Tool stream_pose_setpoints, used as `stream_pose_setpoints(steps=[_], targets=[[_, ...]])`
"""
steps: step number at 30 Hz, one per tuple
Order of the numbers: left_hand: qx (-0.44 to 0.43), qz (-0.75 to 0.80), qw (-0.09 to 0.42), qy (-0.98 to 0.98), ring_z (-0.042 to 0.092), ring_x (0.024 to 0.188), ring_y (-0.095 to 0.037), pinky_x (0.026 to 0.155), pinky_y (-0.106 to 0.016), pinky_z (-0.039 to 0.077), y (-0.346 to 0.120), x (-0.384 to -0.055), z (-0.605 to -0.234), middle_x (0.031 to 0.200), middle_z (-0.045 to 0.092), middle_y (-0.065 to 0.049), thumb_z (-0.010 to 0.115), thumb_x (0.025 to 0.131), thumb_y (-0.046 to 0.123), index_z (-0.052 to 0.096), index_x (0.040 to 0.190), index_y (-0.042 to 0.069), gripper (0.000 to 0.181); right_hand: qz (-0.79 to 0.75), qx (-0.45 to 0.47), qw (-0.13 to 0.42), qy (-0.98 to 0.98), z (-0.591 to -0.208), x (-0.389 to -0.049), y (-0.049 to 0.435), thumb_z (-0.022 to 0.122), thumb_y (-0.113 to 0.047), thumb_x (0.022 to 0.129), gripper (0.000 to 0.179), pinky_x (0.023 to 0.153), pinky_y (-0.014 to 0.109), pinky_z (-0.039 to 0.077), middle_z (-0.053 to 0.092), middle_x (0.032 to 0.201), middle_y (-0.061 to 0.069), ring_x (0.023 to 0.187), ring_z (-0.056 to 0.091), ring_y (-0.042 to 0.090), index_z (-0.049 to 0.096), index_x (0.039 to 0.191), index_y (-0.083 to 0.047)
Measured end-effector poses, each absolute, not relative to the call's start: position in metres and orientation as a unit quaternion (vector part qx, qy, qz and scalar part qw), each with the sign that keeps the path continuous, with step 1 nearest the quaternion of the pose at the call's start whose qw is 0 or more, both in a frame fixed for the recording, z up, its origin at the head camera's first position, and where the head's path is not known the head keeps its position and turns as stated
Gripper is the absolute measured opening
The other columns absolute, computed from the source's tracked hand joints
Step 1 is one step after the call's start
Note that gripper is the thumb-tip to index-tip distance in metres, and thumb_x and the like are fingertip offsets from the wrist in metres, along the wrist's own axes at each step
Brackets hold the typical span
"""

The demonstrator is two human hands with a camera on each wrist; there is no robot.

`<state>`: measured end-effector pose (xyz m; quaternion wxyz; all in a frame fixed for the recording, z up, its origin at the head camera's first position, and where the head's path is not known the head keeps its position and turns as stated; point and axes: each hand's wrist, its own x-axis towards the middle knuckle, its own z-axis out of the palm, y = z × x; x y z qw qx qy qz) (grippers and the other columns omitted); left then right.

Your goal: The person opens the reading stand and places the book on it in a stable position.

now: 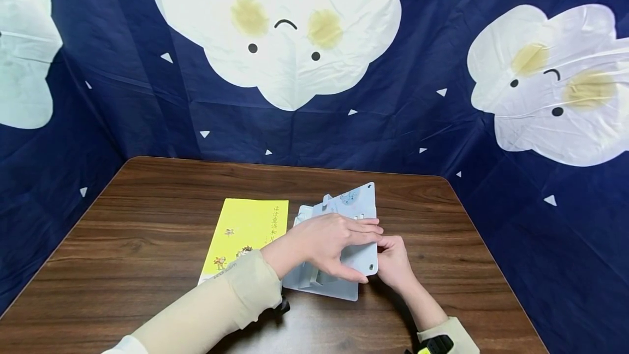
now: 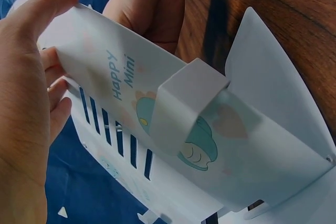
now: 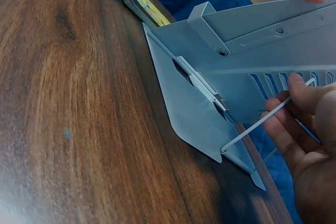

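Observation:
A pale blue-grey book stand [image 1: 361, 255] stands on the table with its panel tilted up from a flat base. In the left wrist view the panel [image 2: 100, 45] carries "Happy Mini" lettering, a cartoon print, a row of slots and a folded clip. My left hand [image 1: 331, 239] grips the panel by its upper end, thumb at one edge and fingers round the other side. Behind the panel, my right hand [image 3: 310, 145] pinches the thin wire support [image 3: 257, 125], which runs down to the base plate [image 3: 191, 114].
A yellow book [image 1: 250, 228] lies on the brown wooden table [image 1: 123, 245], left of the stand and partly under my left forearm. A dark blue curtain [image 1: 295, 135] with cloud prints hangs behind the table and along both sides.

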<state>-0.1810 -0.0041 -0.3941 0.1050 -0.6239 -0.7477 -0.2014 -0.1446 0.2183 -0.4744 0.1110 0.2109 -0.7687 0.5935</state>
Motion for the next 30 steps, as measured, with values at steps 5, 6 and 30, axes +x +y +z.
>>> stream_pose_setpoints(steps=[5, 6, 30], targets=[[-0.623, -0.202, 0.103, -0.749, 0.042, 0.148, -0.009, 0.117, -0.023, 0.035, -0.003, -0.181, -0.394, 0.151, 0.060, 0.000, 0.080, 0.089, 0.059, 0.063, 0.147, 0.009, 0.078, 0.599, 0.200, 0.109, -0.768, -0.474, -0.144, 0.219, 0.072, 0.022, 0.075, 0.019, 0.060, 0.022, 0.057, 0.076, 0.081, -0.009, 0.072, 0.068, 0.005, 0.078, 0.090, 0.012], [-0.623, -0.203, 0.103, -0.748, 0.042, 0.148, -0.009, 0.117, -0.023, 0.034, -0.003, -0.181, -0.394, 0.151, 0.060, 0.000, 0.080, 0.088, 0.058, 0.063, 0.147, 0.009, 0.078, 0.600, 0.198, 0.108, -0.767, -0.474, -0.143, 0.219, 0.072, 0.022, 0.075, 0.019, 0.060, 0.022, 0.057, 0.076, 0.081, -0.009, 0.072, 0.068, 0.004, 0.078, 0.091, 0.012], [-0.637, -0.201, 0.098, -0.738, 0.044, 0.147, -0.012, 0.117, -0.022, 0.035, 0.007, -0.183, -0.402, 0.150, 0.061, -0.002, 0.081, 0.089, 0.055, 0.063, 0.147, 0.008, 0.077, 0.608, 0.199, 0.116, -0.760, -0.473, -0.141, 0.224, 0.072, 0.023, 0.075, 0.021, 0.059, 0.021, 0.056, 0.076, 0.081, -0.010, 0.071, 0.067, 0.004, 0.078, 0.091, 0.011]])
